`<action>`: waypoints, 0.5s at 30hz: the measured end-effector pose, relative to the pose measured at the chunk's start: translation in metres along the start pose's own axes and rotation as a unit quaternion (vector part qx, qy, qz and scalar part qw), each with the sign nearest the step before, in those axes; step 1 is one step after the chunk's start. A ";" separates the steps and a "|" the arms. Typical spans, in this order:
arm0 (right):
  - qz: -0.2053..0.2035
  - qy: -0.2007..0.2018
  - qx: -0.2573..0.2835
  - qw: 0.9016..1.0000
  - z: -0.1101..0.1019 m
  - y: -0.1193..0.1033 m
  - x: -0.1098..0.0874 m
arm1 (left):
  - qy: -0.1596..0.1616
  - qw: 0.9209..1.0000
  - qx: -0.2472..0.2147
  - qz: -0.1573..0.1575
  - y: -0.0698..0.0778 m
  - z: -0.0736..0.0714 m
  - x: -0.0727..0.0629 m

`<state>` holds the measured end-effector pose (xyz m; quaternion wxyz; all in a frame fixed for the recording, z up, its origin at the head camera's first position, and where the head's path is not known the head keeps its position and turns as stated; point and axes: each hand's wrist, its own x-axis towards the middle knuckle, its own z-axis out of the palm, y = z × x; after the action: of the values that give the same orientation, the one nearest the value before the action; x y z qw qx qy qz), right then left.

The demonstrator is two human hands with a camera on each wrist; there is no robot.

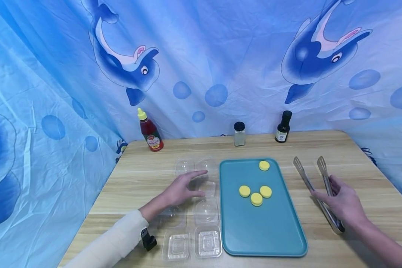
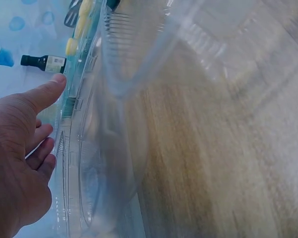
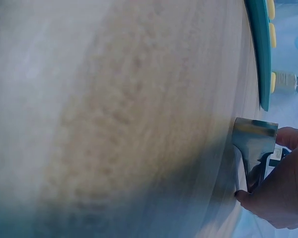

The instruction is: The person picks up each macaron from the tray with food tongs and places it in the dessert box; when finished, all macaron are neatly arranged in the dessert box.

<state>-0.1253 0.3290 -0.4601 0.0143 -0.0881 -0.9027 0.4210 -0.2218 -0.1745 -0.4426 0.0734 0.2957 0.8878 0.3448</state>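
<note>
My left hand (image 1: 182, 189) reaches over the clear plastic boxes (image 1: 208, 242), thumb and fingers spread apart with nothing held between them. In the left wrist view the fingers of that hand (image 2: 20, 153) are loosely bent beside the see-through plastic. At the right, my right hand (image 1: 346, 203) grips metal tongs (image 1: 305, 175) near their joined end; their two arms are spread and point away from me. The right wrist view shows the tongs' hinge end (image 3: 254, 136) between thumb and fingers. Several small yellow round macaron-like pieces (image 1: 256, 199) lie on a teal tray (image 1: 261, 234) between the hands.
Along the back edge of the wooden table (image 1: 120, 208) stand a red sauce bottle (image 1: 150, 132) with a yellow cap, a black-lidded jar (image 1: 239, 134) and a dark bottle (image 1: 283, 128). A blue dolphin-print cloth (image 1: 248, 44) hangs behind.
</note>
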 end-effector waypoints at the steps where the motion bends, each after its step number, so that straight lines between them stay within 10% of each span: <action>1: 0.002 0.002 -0.001 1.000 0.000 0.000 0.000 | 0.001 1.000 0.002 0.000 0.000 0.000 0.000; 15: -0.010 0.044 -0.021 0.999 0.003 0.002 -0.002 | 0.007 1.000 0.016 0.008 -0.002 0.002 -0.002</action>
<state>-0.1232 0.3279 -0.4637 0.0567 -0.0977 -0.9106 0.3976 -0.2206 -0.1753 -0.4453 0.0602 0.3013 0.8913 0.3335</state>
